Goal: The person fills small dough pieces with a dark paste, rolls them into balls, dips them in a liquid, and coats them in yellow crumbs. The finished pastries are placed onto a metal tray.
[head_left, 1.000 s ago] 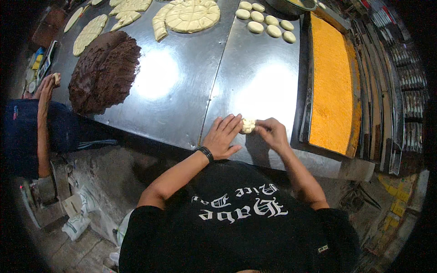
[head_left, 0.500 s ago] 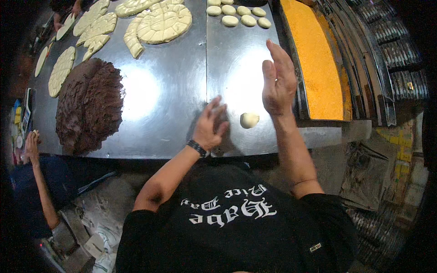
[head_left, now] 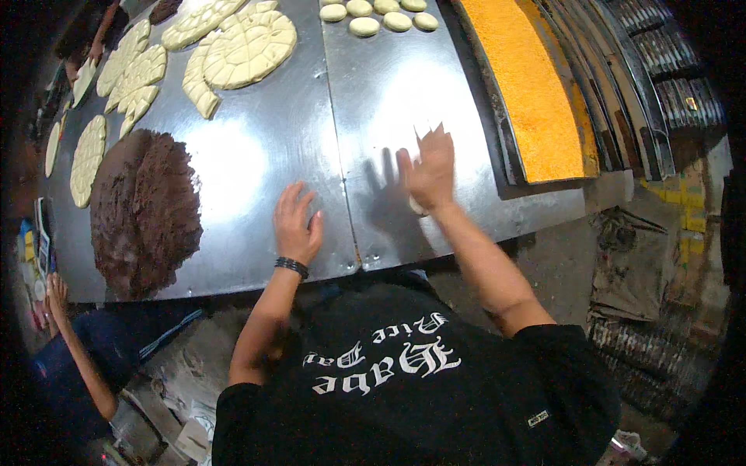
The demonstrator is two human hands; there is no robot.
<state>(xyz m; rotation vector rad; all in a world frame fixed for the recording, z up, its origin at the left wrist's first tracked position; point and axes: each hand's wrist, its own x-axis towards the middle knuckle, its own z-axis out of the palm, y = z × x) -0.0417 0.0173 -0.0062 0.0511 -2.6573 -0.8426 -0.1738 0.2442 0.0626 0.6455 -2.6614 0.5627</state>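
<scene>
On the steel table (head_left: pixel 260 256), my left hand (head_left: pixel 298 225) rests or hovers with fingers apart and nothing in it; a dark bracelet circles the wrist. My right hand (head_left: pixel 432 171), slightly smeared by motion, has its fingers spread above the table. Just under the heel of that palm a pale dough ball (head_left: pixel 416 206) shows in part; whether the palm touches it, I cannot tell. To the left of my left hand sits a large mound of dark brown filling (head_left: pixel 144 213). Several flattened dough rounds (head_left: pixel 364 26) lie farther off, beyond my right hand.
Scored slabs of pale dough (head_left: pixel 250 48) cover the far left of the table. At the right stands a long tray of orange-yellow crumbs (head_left: pixel 536 101), with more dark trays (head_left: pixel 622 101) beside it. A co-worker's hand (head_left: pixel 56 299) is at the left edge.
My right hand has come nearer and left, over the dough ball, which is now mostly hidden. My left hand has moved left, away from it. The whole view has shifted and tilted somewhat.
</scene>
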